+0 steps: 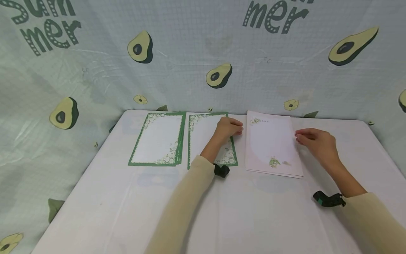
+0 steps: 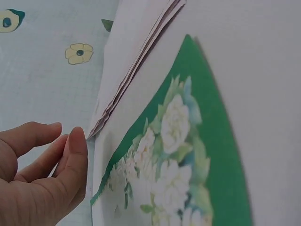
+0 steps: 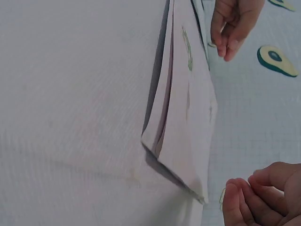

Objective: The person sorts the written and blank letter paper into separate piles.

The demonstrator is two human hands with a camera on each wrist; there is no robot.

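A small stack of pale pink sheets (image 1: pixel 271 141) with a printed green sprig lies at the back of the table, right of the middle. My left hand (image 1: pixel 229 127) hovers just off its left side, over the edge of a sheet with a green flowered border (image 1: pixel 201 135). In the left wrist view the left fingers (image 2: pixel 77 155) are loosely bent, with nothing between them. Beyond the stack's right edge is my right hand (image 1: pixel 318 141). The right wrist view shows its fingertips (image 3: pixel 235 188) bent close together, apart from the paper and holding nothing.
Another stack of green-bordered sheets (image 1: pixel 155 141) lies farther left, slightly fanned at its right side. The white table (image 1: pixel 152 211) ends at the back against a hanging cloth (image 1: pixel 184 70) printed with avocados. Black straps (image 1: pixel 330 200) sit at both wrists.
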